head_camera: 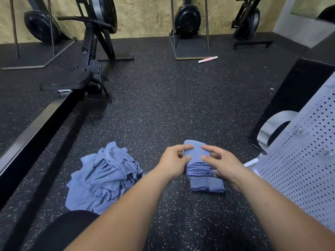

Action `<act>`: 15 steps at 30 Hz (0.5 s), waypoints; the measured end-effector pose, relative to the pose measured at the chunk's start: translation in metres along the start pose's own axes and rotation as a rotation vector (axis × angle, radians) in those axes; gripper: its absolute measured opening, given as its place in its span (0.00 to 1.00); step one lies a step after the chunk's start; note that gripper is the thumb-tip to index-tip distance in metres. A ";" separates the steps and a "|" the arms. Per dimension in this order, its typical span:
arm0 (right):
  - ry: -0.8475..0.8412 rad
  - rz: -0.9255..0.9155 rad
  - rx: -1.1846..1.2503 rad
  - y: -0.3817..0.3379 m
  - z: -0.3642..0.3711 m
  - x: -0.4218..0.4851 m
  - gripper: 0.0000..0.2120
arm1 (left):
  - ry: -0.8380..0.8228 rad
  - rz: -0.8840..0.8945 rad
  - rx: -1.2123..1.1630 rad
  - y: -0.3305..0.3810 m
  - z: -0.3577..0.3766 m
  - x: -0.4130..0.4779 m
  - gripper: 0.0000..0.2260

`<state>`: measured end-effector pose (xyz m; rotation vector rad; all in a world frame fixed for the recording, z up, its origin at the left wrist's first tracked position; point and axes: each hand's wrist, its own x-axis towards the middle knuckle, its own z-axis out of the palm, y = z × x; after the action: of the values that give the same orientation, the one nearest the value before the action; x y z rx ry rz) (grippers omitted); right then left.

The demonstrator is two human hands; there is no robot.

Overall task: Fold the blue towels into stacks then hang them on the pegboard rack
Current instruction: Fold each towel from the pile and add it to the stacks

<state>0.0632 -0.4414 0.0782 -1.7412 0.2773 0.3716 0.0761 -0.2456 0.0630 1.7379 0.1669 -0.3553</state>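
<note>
Head view, gym floor [163,105], dark speckled rubber. L hand [174,160] and R hand [220,160] both on one folded blue towel stack [196,156], centre-right of view, near the person. L hand pinches the stack's left side: fingers curled over the top, thumb on the near face. R hand does likewise on the right side, fingers curled over the top, thumb opposite. Layered folds visible on the near edge betw. the hands. Stack sits over the far edge of a 2nd stack [207,185], which lies flat on the floor; cannot tell whether the held stack rests on it or is lifted clear. Unfolded pile [103,178] of blue towels to the left, crumpled, on the floor, apart from both stacks and not touched by either hand. Pegboard [299,160], grey, perforated, at right edge, just beside the R forearm; two small metal hooks [302,130] on it, no towels on them. Rower [72,84] at far left. Pink roller [208,59] on the floor, far side, well apart from the towels.
</note>
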 end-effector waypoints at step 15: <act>-0.088 0.169 -0.214 0.160 0.044 0.058 0.27 | -0.109 -0.360 -0.133 -0.142 0.021 0.020 0.31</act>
<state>0.0507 -0.4296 -0.0969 -1.9105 0.3317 0.6175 0.0487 -0.2400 -0.0789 1.5509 0.4180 -0.6851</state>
